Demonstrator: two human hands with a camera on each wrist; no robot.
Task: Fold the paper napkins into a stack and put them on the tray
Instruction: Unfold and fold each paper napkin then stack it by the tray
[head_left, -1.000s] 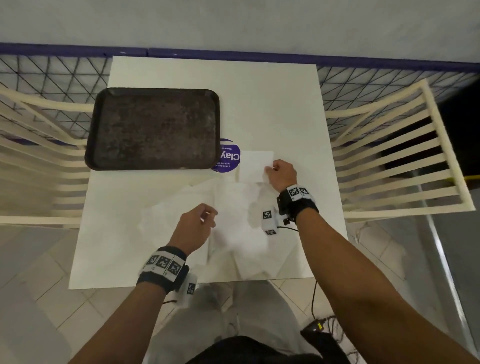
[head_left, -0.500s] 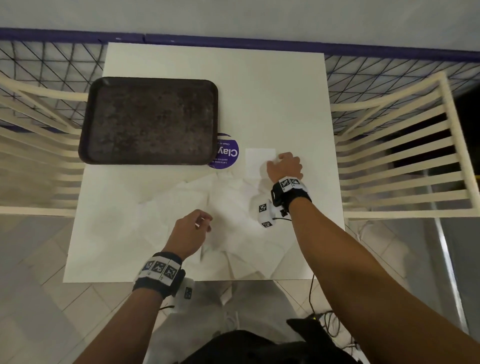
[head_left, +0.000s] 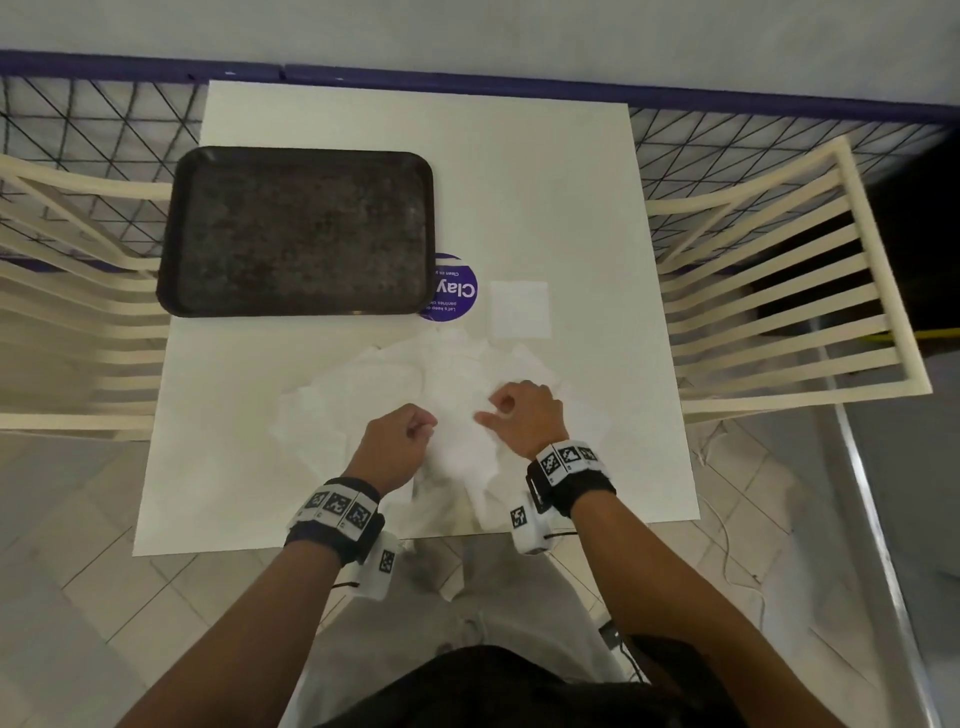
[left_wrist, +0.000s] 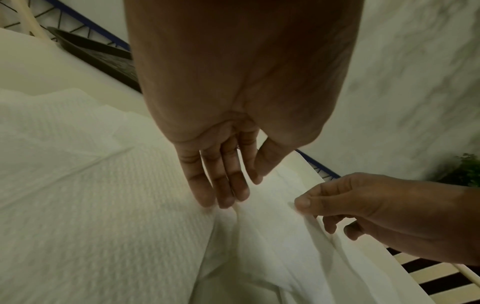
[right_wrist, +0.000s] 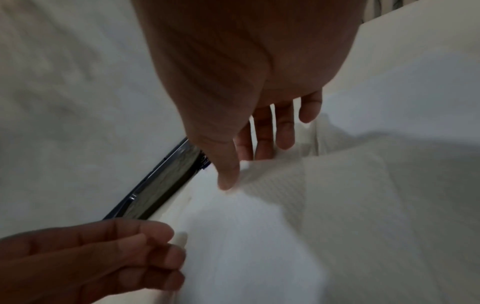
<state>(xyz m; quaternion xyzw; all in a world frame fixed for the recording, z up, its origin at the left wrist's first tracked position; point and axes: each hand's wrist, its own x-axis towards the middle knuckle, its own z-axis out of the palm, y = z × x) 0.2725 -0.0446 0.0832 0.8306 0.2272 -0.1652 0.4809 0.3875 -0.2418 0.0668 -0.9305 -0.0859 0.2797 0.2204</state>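
I pinch one napkin (head_left: 460, 441) at its two upper corners, my left hand (head_left: 397, 441) and right hand (head_left: 522, 415) each with thumb and forefinger pressed together on the paper. Its long axis runs from my hands down toward me, over the near edge of the table (head_left: 519, 171). It sits on a heap of loose napkins (head_left: 363, 389). One folded napkin (head_left: 519, 309) lies flat beyond, beside a purple sticker (head_left: 454, 288). The dark tray (head_left: 296, 231) sits far left, touching neither; nothing lies between.
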